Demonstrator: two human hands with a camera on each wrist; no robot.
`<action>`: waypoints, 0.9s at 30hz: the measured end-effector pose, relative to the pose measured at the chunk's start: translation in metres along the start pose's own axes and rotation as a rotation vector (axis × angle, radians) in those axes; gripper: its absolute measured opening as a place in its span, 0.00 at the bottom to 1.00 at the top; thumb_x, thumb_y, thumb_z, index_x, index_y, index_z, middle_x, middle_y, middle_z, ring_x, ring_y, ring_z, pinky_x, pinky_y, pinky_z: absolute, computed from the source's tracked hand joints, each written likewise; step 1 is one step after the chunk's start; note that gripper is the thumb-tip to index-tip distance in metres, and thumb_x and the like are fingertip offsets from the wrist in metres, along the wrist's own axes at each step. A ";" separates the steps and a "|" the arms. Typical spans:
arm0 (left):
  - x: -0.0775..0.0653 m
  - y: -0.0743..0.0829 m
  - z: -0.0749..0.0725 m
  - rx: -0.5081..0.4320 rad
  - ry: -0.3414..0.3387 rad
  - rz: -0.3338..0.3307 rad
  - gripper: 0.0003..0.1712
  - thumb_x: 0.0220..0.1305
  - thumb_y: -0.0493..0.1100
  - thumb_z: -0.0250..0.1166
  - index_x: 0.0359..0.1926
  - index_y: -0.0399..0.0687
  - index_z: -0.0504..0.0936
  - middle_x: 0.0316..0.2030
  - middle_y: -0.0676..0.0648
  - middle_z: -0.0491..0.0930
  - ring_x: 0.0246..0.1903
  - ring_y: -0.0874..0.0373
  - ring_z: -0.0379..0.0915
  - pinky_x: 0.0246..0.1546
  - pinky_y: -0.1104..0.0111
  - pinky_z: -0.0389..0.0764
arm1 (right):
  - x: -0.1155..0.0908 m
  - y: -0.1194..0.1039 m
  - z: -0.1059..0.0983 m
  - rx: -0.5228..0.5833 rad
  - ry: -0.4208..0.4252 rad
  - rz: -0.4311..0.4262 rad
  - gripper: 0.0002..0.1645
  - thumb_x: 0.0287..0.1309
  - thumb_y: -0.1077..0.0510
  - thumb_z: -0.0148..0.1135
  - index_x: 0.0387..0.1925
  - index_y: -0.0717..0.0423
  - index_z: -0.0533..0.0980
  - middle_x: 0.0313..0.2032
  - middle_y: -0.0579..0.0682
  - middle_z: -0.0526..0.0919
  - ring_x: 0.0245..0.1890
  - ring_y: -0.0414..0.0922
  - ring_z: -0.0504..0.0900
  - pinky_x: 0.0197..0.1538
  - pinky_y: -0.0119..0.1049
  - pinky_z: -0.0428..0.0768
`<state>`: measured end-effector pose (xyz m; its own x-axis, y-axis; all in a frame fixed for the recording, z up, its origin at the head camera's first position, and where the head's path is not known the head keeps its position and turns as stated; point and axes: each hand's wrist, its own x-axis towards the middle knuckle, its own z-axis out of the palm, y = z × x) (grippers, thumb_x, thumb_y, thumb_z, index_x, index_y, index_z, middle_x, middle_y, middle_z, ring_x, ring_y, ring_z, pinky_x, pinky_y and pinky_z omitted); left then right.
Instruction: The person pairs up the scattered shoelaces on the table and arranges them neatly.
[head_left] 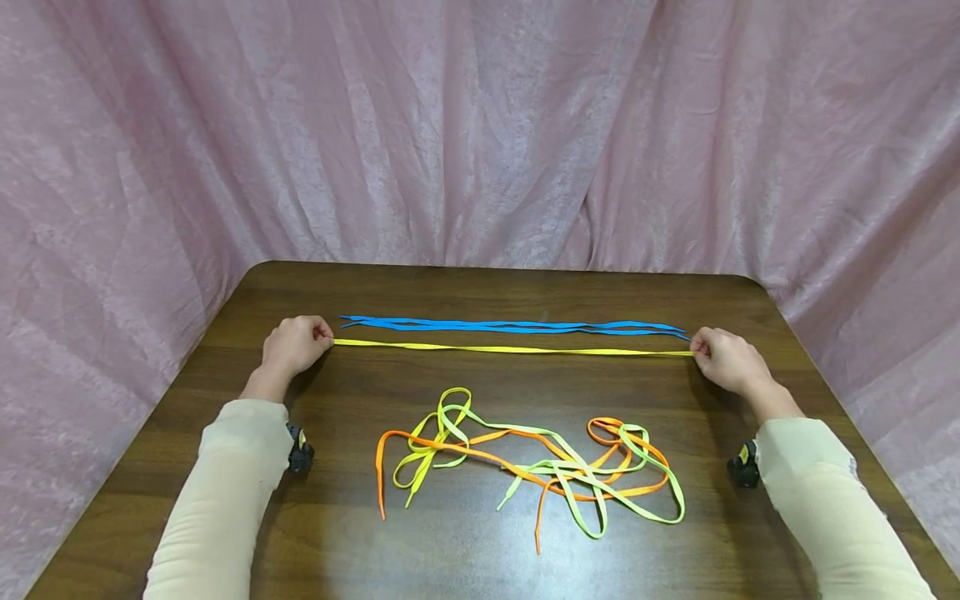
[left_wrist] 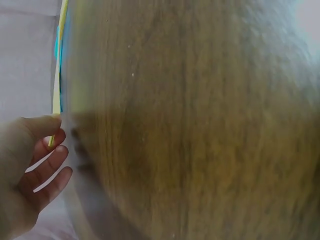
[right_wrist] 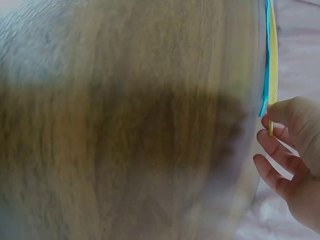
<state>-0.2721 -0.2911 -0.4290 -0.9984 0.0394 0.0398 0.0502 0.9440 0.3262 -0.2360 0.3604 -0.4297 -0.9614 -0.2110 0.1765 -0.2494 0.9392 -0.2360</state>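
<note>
A yellow shoelace [head_left: 510,349] is stretched straight from side to side between both hands. My left hand [head_left: 297,343] pinches one end between thumb and forefinger; in the left wrist view the lace's tip [left_wrist: 51,141] pokes out below the thumb. At the other end, my right hand [head_left: 727,358] pinches the lace the same way, its tip [right_wrist: 271,129] showing past the fingers. Just beyond it, blue shoelaces [head_left: 517,327] lie nearly straight on the table, roughly parallel to the yellow one. The right fingertips are close to the blue laces' right ends.
Nearer the front of the brown wooden table [head_left: 345,550] lies a loose tangle of an orange shoelace [head_left: 487,455], a light green shoelace [head_left: 579,515] and another yellow shoelace [head_left: 405,481]. Pink curtains [head_left: 480,133] hang behind and on both sides of the table.
</note>
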 end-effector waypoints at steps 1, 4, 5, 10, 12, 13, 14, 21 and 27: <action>0.000 0.000 0.000 -0.002 -0.002 -0.004 0.04 0.57 0.44 0.61 0.28 0.52 0.79 0.25 0.51 0.77 0.29 0.49 0.73 0.24 0.59 0.69 | 0.001 0.001 0.001 0.001 -0.008 0.009 0.03 0.48 0.65 0.56 0.28 0.56 0.73 0.27 0.50 0.75 0.28 0.47 0.74 0.28 0.43 0.70; 0.001 0.001 0.001 -0.007 -0.003 -0.015 0.04 0.56 0.44 0.60 0.28 0.51 0.79 0.25 0.51 0.77 0.28 0.49 0.73 0.24 0.60 0.69 | 0.002 0.002 0.003 0.004 -0.029 0.033 0.03 0.49 0.64 0.55 0.29 0.56 0.73 0.28 0.51 0.75 0.29 0.48 0.74 0.29 0.45 0.70; 0.001 0.001 0.002 -0.006 -0.002 -0.017 0.04 0.56 0.44 0.60 0.28 0.51 0.79 0.25 0.51 0.77 0.28 0.49 0.73 0.24 0.60 0.69 | 0.002 0.002 0.003 0.006 -0.035 0.039 0.03 0.50 0.64 0.55 0.29 0.56 0.73 0.29 0.51 0.75 0.29 0.49 0.74 0.29 0.45 0.70; 0.003 0.000 0.004 0.010 -0.001 -0.026 0.04 0.56 0.44 0.59 0.27 0.52 0.79 0.25 0.50 0.77 0.29 0.49 0.73 0.24 0.60 0.68 | 0.003 0.001 0.006 0.005 -0.044 0.060 0.03 0.50 0.64 0.54 0.29 0.56 0.73 0.29 0.52 0.74 0.29 0.50 0.73 0.28 0.45 0.70; 0.004 0.000 0.005 0.015 -0.004 -0.029 0.04 0.56 0.44 0.59 0.27 0.52 0.79 0.25 0.50 0.77 0.29 0.49 0.73 0.24 0.60 0.68 | 0.004 0.000 0.007 0.004 -0.044 0.065 0.03 0.49 0.64 0.54 0.29 0.56 0.73 0.28 0.51 0.74 0.29 0.49 0.73 0.28 0.44 0.70; 0.004 0.000 0.005 0.014 -0.006 -0.032 0.05 0.56 0.44 0.59 0.27 0.52 0.79 0.25 0.50 0.77 0.29 0.49 0.73 0.24 0.60 0.68 | 0.005 0.000 0.008 0.002 -0.043 0.065 0.03 0.49 0.64 0.55 0.29 0.56 0.73 0.28 0.51 0.74 0.28 0.48 0.73 0.28 0.44 0.69; 0.005 0.000 0.005 0.013 -0.007 -0.034 0.05 0.56 0.44 0.59 0.27 0.52 0.79 0.25 0.50 0.77 0.29 0.49 0.73 0.24 0.60 0.68 | 0.005 0.000 0.009 0.000 -0.043 0.063 0.03 0.49 0.64 0.55 0.29 0.56 0.74 0.28 0.51 0.73 0.28 0.48 0.73 0.28 0.44 0.70; 0.004 -0.001 0.006 0.008 0.003 -0.036 0.04 0.55 0.44 0.59 0.26 0.52 0.79 0.25 0.50 0.77 0.30 0.48 0.73 0.24 0.59 0.68 | 0.007 -0.003 0.010 -0.011 -0.038 0.059 0.04 0.48 0.64 0.57 0.28 0.55 0.73 0.27 0.51 0.72 0.27 0.48 0.73 0.27 0.43 0.69; 0.005 -0.004 0.007 -0.003 -0.009 -0.031 0.04 0.54 0.44 0.59 0.27 0.52 0.79 0.25 0.51 0.77 0.30 0.50 0.73 0.23 0.61 0.68 | 0.008 -0.006 0.011 -0.009 -0.044 0.055 0.04 0.47 0.64 0.58 0.28 0.55 0.74 0.28 0.52 0.72 0.28 0.50 0.74 0.27 0.45 0.70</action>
<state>-0.2774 -0.2921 -0.4370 -0.9997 0.0130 0.0212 0.0192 0.9439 0.3296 -0.2439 0.3502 -0.4372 -0.9779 -0.1703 0.1210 -0.1949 0.9521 -0.2356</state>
